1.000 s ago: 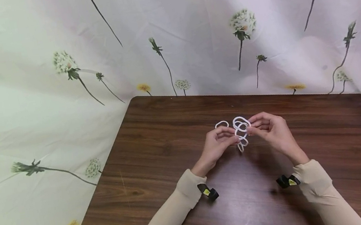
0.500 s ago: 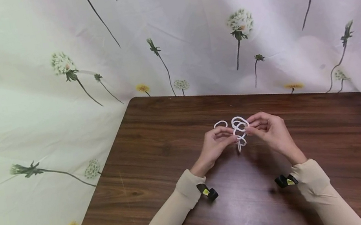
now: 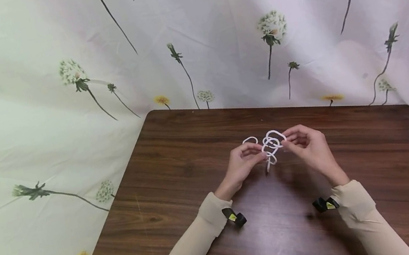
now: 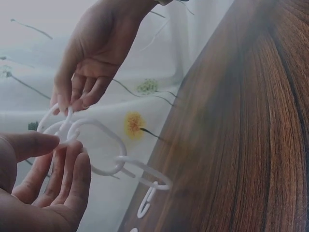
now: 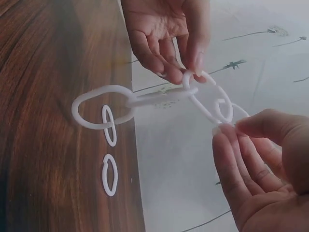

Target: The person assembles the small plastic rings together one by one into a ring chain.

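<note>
White oval plastic-looking links (image 5: 159,98), joined in a short chain, held up above the dark wood-grain desk (image 3: 184,203), lower links dangling; cannot tell whether the lowest touches the wood. One loose white oval link (image 3: 250,138) lies on the desk just beyond the left hand (image 3: 238,168), apart from the chain.

Step in hand, by my reading: working one link's gap onto or off its neighbour; which, unclear. To do it well: steady one link close to the join, turn the other until gap and rim line up, then slide rather than force, since the link could spring from the fingertips.

Left hand: thumb and fingertips nipped on a chain link. Right hand (image 3: 311,150): pinching a link at the chain's upper end, remaining fingers bent loosely behind. Both pinches about link-thick; hands near each other, not touching.
</note>
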Demonstrator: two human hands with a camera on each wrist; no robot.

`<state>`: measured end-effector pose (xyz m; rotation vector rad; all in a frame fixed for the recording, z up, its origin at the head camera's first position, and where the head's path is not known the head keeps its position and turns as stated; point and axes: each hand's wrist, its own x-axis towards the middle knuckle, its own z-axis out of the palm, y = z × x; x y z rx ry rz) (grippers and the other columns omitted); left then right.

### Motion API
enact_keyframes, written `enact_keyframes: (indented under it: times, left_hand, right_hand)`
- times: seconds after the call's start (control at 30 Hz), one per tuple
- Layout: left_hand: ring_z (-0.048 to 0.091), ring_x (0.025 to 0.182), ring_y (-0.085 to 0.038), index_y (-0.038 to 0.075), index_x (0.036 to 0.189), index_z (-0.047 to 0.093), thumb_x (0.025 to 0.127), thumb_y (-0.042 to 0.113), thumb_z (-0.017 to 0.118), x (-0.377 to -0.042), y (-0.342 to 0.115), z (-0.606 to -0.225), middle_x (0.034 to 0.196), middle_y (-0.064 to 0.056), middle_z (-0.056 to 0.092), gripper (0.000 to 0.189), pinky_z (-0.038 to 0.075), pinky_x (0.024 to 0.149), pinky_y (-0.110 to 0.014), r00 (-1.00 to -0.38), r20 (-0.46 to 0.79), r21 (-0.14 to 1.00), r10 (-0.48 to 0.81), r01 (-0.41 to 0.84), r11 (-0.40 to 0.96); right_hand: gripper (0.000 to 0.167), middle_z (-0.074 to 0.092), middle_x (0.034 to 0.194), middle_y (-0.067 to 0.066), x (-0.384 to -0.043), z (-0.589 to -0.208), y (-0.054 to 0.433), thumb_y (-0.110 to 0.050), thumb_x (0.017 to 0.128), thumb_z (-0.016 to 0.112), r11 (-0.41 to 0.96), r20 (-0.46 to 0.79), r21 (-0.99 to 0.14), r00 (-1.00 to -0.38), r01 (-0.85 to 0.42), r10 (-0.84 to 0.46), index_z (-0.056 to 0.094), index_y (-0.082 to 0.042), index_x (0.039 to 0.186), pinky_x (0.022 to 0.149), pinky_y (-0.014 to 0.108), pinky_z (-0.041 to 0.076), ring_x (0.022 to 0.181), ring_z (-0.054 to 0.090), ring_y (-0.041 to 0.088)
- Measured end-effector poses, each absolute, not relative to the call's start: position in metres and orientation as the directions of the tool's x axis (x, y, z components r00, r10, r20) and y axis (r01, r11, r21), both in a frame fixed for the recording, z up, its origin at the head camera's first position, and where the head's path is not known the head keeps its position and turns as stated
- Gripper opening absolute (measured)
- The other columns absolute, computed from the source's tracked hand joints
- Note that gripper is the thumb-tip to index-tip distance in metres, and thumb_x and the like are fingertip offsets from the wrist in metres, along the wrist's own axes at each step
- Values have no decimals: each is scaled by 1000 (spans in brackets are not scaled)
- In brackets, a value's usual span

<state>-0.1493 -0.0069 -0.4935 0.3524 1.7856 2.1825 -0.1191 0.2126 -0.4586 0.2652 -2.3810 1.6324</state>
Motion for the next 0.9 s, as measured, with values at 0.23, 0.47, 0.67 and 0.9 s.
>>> enact_keyframes:
  times: [0.23, 0.47, 0.67, 0.9]
  left_hand:
    - [74, 85, -14, -20, 116, 62, 91, -7, 73, -150, -8, -493, 109, -31, 72, 30, 57, 98, -65, -928, -1, 980, 373, -75, -184]
    - [72, 80, -6, -21, 116, 60, 92, -7, 72, -150, -10, -498, 111, -32, 70, 30, 56, 99, -65, -930, -9, 980, 368, -82, -182]
    - [74, 83, -11, -21, 115, 60, 91, -8, 72, -150, -11, -499, 97, -17, 74, 29, 51, 102, -70, -930, -15, 976, 366, -93, -195]
    - [74, 84, -16, -16, 112, 65, 90, -7, 74, -150, -12, -497, 98, -12, 75, 25, 52, 101, -69, -927, -6, 984, 375, -73, -165]
  right_hand:
    - [19, 71, 92, 25, -120, -457, 217, 0, 95, 73, 328, 297, -900, -955, -286, -17, 70, 8, 112, 68, 19, 62, 76, 72, 4]
    - [18, 71, 91, 22, -120, -453, 219, -2, 96, 72, 342, 311, -893, -950, -294, -5, 71, 6, 113, 64, 17, 60, 73, 73, 7]
    - [18, 73, 87, 12, -119, -448, 221, -5, 96, 74, 324, 297, -904, -955, -279, 6, 72, 5, 112, 62, 18, 60, 71, 75, 11]
    - [19, 71, 83, -10, -120, -445, 223, -7, 98, 72, 304, 268, -917, -963, -259, -13, 71, 6, 110, 63, 24, 63, 68, 72, 4]
